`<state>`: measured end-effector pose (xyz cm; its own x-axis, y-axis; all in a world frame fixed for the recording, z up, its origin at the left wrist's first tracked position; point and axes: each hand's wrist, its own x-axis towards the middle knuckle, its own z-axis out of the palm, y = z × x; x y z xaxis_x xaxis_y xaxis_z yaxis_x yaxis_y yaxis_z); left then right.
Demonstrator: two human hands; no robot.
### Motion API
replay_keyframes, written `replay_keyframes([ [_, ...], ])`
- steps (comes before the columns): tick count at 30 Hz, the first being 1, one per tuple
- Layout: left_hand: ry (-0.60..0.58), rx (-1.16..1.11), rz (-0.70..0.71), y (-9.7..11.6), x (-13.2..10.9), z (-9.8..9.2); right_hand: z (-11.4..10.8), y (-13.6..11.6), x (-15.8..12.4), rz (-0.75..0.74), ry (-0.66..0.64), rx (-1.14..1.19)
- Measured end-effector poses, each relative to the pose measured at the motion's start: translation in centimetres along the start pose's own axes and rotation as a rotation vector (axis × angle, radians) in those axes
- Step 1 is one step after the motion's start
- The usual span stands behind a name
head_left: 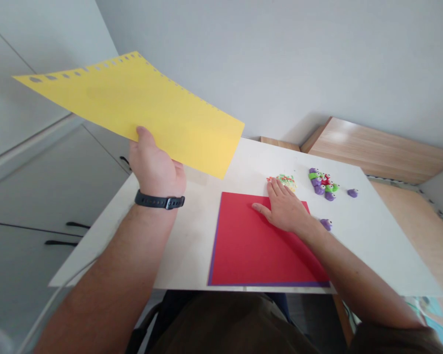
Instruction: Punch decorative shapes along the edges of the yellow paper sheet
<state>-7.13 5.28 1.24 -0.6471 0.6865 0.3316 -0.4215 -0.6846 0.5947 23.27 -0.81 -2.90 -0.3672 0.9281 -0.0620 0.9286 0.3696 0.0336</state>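
Observation:
My left hand (155, 166) grips a yellow sheet of paper (133, 105) with a punched edge and holds it up in the air over the table's left side. My right hand (285, 207) lies flat, fingers stretched out, on the far right corner of a red sheet (254, 246) that rests on a purple sheet (212, 255) on the white table (376, 236). The fingertips of that hand reach a small green, yellow and red clay piece (288, 181).
A cluster of purple, green and red clay figures with eyes (323, 184) sits beyond my right hand. Single purple ones lie at the right (352, 192) and by my wrist (327, 224). A wooden surface (376, 147) runs behind. Grey cabinets (51, 196) stand left.

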Motion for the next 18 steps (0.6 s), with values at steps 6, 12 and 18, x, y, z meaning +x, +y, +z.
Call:
replay_keyframes([
  [6,-0.017,-0.041,0.001,0.0,0.1,-0.1,-0.3,-0.5,-1.1,-0.092,-0.104,0.047],
  [12,-0.015,-0.025,0.005,0.0,-0.1,-0.1,-0.2,-0.4,-0.8,0.025,-0.030,0.030],
  [18,-0.023,0.033,-0.006,0.4,-0.4,0.2,-0.3,-1.0,0.1,-0.073,-0.050,0.105],
])
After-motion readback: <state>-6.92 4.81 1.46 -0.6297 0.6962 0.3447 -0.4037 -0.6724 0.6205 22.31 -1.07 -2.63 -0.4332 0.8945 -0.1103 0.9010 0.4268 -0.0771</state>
